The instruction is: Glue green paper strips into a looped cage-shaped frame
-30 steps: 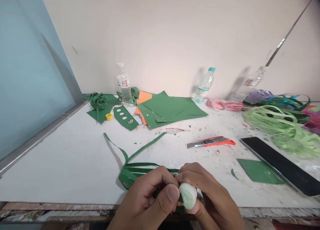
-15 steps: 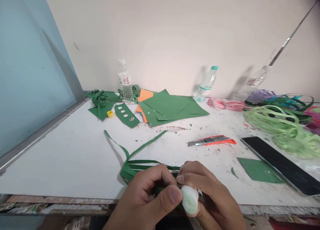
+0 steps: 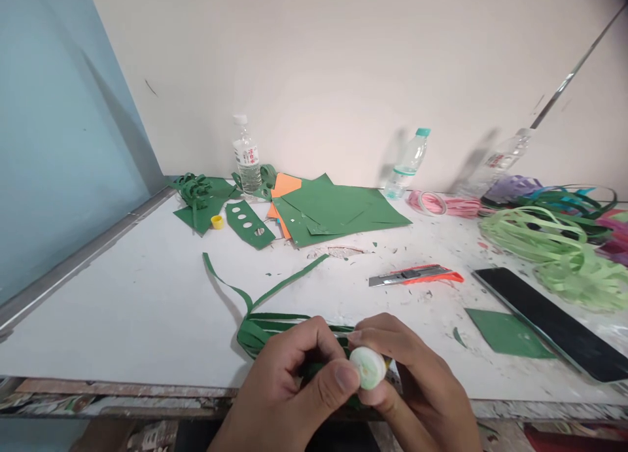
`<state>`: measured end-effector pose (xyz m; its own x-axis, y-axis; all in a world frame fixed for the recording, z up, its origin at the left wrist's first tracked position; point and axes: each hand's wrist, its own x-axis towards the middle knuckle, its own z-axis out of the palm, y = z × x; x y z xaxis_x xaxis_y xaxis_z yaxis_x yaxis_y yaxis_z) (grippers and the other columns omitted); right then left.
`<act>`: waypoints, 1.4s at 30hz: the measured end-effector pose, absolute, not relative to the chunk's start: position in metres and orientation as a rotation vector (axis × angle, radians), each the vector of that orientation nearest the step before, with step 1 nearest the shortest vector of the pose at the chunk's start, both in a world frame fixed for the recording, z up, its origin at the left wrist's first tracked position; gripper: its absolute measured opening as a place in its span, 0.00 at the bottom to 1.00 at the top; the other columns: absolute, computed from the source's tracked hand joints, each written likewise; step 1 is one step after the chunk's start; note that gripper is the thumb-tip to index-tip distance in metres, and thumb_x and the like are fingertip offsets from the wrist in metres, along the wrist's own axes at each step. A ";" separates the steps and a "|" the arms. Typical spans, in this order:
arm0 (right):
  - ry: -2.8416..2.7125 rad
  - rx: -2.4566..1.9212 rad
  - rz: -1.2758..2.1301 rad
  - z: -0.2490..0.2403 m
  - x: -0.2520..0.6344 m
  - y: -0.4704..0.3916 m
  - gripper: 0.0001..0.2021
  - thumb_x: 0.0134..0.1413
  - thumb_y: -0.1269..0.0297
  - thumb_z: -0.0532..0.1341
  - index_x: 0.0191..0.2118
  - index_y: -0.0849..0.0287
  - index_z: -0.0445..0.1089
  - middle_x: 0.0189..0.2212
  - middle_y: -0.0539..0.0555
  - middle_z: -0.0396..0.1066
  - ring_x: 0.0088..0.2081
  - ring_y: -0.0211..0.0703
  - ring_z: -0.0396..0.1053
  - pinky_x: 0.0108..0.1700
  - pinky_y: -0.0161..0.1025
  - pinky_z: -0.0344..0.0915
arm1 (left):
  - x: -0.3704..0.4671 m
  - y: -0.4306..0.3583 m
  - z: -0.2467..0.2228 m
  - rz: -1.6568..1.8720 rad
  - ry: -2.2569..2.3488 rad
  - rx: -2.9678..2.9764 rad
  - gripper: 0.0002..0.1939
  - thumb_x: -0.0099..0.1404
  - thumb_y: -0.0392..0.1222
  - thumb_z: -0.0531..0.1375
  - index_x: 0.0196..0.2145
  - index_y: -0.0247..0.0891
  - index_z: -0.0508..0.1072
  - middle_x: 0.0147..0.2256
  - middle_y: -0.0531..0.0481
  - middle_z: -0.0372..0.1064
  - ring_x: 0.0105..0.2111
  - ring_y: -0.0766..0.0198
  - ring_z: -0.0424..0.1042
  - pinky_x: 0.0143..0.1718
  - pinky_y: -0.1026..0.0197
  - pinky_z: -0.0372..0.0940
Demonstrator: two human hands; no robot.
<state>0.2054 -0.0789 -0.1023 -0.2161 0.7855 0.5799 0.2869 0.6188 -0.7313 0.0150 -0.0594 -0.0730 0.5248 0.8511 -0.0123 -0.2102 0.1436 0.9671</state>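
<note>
Near the table's front edge, my left hand [image 3: 304, 386] is closed on a bundle of dark green paper strips [image 3: 252, 334]. The bundle's looped end sticks out to the left, and two loose strips fan away from it across the table. My right hand [image 3: 417, 380] grips a glue stick [image 3: 367, 368] with its whitish round end turned towards me. My left thumb tip lies against or right beside that end. Most of the stick's body and the strips' right ends are hidden by my fingers.
A box cutter [image 3: 416, 276] lies beyond my right hand, with a phone [image 3: 549, 321] and a green paper piece [image 3: 510, 334] to the right. Green sheets [image 3: 338, 210], a yellow cap [image 3: 217, 222], bottles [image 3: 248, 157] and light green strips [image 3: 534, 233] sit farther back.
In my right hand the glue stick has tilted and risen slightly, so its round end now faces me more squarely. My left hand has stayed nearly in place on the strips.
</note>
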 end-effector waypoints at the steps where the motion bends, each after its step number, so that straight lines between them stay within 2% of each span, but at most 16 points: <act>1: -1.785 -0.868 0.583 -0.102 0.205 -0.079 0.12 0.70 0.57 0.62 0.56 0.49 0.70 0.40 0.52 0.73 0.40 0.42 0.73 0.40 0.35 0.72 | 0.015 -0.060 -0.073 0.852 0.673 1.178 0.24 0.69 0.60 0.65 0.29 0.38 0.65 0.26 0.57 0.56 0.28 0.68 0.53 0.30 0.64 0.50; 9: -1.784 -0.878 0.572 -0.101 0.205 -0.078 0.10 0.71 0.56 0.62 0.54 0.50 0.70 0.39 0.51 0.72 0.38 0.40 0.73 0.38 0.34 0.72 | 0.016 -0.061 -0.072 0.854 0.641 1.103 0.24 0.68 0.61 0.65 0.31 0.38 0.66 0.28 0.56 0.58 0.29 0.67 0.54 0.31 0.64 0.52; 20: -1.789 -0.892 0.549 -0.103 0.206 -0.078 0.12 0.71 0.57 0.62 0.56 0.49 0.69 0.41 0.53 0.74 0.41 0.42 0.74 0.41 0.36 0.73 | 0.016 -0.059 -0.071 0.843 0.696 1.154 0.23 0.67 0.60 0.66 0.30 0.38 0.67 0.27 0.57 0.56 0.28 0.67 0.53 0.31 0.63 0.51; 29: -1.826 -0.853 0.535 -0.096 0.204 -0.076 0.11 0.70 0.56 0.63 0.54 0.49 0.71 0.38 0.54 0.75 0.37 0.44 0.74 0.36 0.38 0.74 | 0.018 -0.062 -0.066 0.826 0.791 1.147 0.27 0.65 0.66 0.65 0.29 0.39 0.65 0.26 0.57 0.55 0.27 0.67 0.52 0.29 0.63 0.48; 42: -1.725 -0.931 0.651 -0.091 0.198 -0.083 0.10 0.71 0.51 0.59 0.49 0.48 0.73 0.35 0.52 0.74 0.32 0.43 0.74 0.32 0.36 0.72 | 0.016 -0.060 -0.069 0.845 0.718 1.141 0.25 0.65 0.62 0.67 0.30 0.38 0.67 0.26 0.57 0.57 0.28 0.67 0.54 0.30 0.63 0.49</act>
